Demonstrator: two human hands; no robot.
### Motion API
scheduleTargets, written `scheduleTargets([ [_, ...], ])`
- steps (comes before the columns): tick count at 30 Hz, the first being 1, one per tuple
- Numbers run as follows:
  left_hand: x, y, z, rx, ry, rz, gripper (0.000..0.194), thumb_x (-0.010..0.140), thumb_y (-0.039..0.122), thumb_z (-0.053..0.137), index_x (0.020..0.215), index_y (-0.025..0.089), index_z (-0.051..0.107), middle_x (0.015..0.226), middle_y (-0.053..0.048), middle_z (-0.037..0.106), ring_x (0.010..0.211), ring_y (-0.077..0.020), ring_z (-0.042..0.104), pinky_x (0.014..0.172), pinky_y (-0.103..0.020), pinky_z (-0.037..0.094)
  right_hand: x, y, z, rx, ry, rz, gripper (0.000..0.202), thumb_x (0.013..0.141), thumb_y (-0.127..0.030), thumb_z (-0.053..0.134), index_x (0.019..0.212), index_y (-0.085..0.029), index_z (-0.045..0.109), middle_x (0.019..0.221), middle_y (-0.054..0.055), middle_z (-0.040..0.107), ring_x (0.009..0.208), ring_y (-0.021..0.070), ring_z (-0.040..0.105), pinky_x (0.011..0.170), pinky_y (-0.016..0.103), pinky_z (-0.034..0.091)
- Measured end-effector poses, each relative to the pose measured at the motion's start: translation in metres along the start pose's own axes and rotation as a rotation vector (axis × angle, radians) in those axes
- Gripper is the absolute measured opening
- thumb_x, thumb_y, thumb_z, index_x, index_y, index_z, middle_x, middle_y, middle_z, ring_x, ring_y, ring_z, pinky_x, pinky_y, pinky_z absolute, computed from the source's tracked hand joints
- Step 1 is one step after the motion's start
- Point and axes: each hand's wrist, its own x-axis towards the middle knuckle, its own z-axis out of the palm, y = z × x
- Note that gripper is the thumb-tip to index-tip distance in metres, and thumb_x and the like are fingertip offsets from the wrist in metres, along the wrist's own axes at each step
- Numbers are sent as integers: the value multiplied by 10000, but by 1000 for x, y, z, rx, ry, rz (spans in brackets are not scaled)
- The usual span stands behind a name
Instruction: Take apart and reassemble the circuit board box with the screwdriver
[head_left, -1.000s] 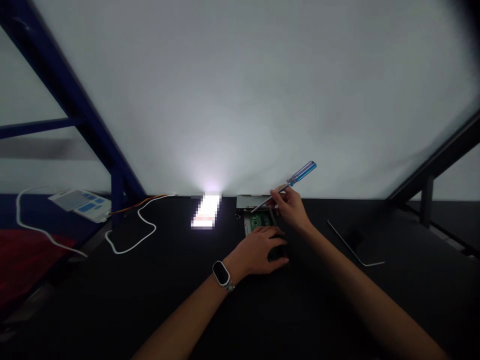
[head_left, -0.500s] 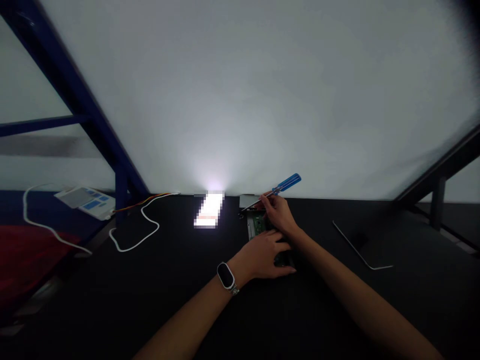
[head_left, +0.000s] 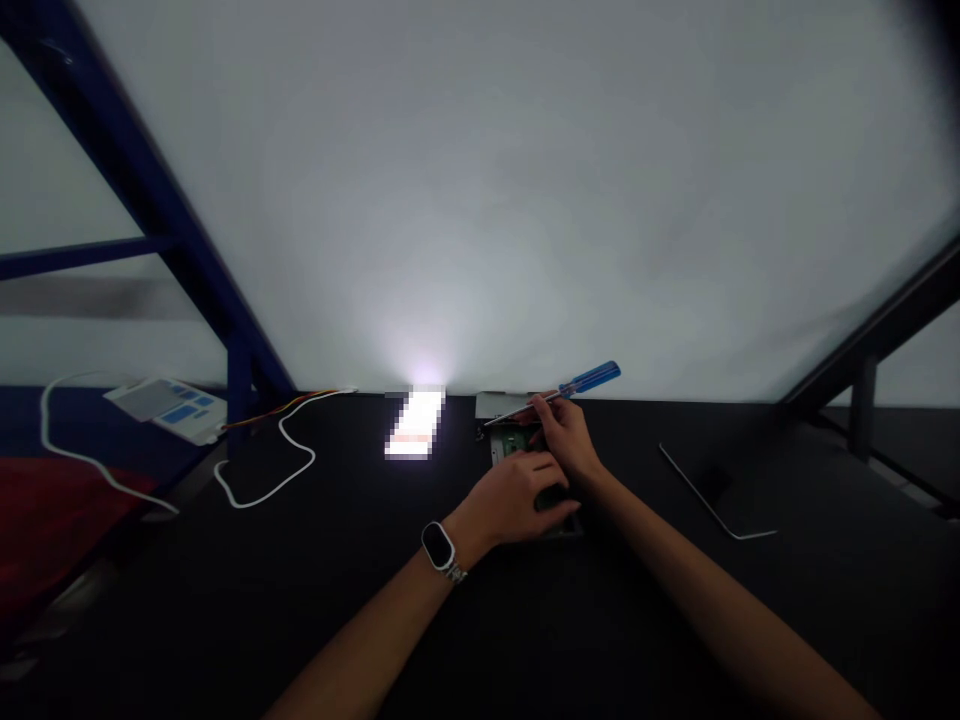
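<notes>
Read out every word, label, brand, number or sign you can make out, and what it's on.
None can be read.
White panel with blue patches: any print is too small.
Glowing rectangle: pixelated.
Green circuit board, partly under the left hand: too small and dark.
Watch: dark face.
Screwdriver: no legible marking.

Glowing white rectangle (head_left: 416, 425): we see pixelated glare
Smooth grey wall (head_left: 525, 200): upward glow
Flat black tabletop (head_left: 562, 640): dim, perhaps underexposed
</notes>
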Motion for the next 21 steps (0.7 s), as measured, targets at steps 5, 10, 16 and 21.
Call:
scheduleTargets([
  [5,-6,-25,-21,34,241,-213,109,875,286,604,818,193,599,908,-40,609,827,-172,584,740,-317,480,-21,1,-9,71,50,33,459,831,-609,575,871,-154,613,796,105,736,592,211,669,438,287,525],
  [10,-22,-54,-33,21,308,-380,139,817,297,678,876,202,596,894,-21,582,769,-161,542,677,-299,458,-30,1,-18,146,67,39,439,819,-596,605,890,-163,604,800,101,724,688,238,692,415,271,515],
  [16,-27,-70,-29,11,263,-416,180,787,286,714,931,208,640,948,-30,594,831,-179,552,722,-314,465,-29,-1,-21,168,89,46,439,804,-595,626,869,-162,607,755,94,719,650,224,685,401,260,500],
  [21,-27,-73,-25,25,239,-445,141,799,298,701,906,210,678,919,-32,620,787,-175,567,693,-312,459,-29,1,-20,166,100,43,426,809,-584,629,853,-161,611,724,80,711,593,203,663,383,253,476],
])
